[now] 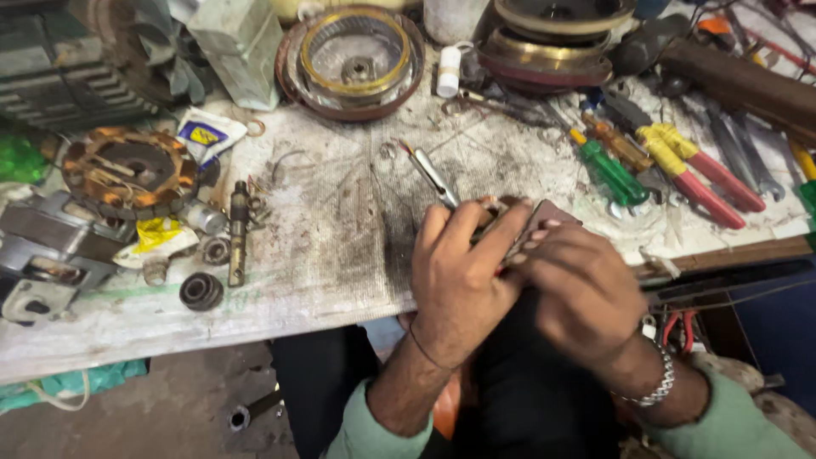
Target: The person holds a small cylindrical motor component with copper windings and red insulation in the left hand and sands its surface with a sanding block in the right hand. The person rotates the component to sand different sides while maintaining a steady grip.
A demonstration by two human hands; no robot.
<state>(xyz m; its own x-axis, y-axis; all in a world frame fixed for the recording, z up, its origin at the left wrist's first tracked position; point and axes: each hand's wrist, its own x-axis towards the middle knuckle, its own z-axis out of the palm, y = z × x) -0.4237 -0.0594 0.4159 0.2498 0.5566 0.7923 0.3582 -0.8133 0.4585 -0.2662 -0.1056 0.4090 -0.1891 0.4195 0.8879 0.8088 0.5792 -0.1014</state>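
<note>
Screwdriver-like tool [435,177]: slim metal shaft held at the front edge of the workbench [340,246], its lower end hidden inside both hands. Left of it lie a copper-wound stator [129,170], a grey motor housing [47,255], a short steel shaft [238,231] and a black rubber ring [201,291]. Behind it sits a round motor end cover [353,61]. Right of it lie a green-handled screwdriver [610,170] and red-and-yellow pliers [693,168].

Workbench covering is pale, woven and heavily stained with grease; below the bench edge a bare concrete floor [170,416] shows.

Left hand [459,280] and right hand [582,293] touch each other, fingers curled tightly around the tool and a small dark part [544,217] pressed between them.

Long axis runs diagonally, the tip pointing up-left, away from the person.
</note>
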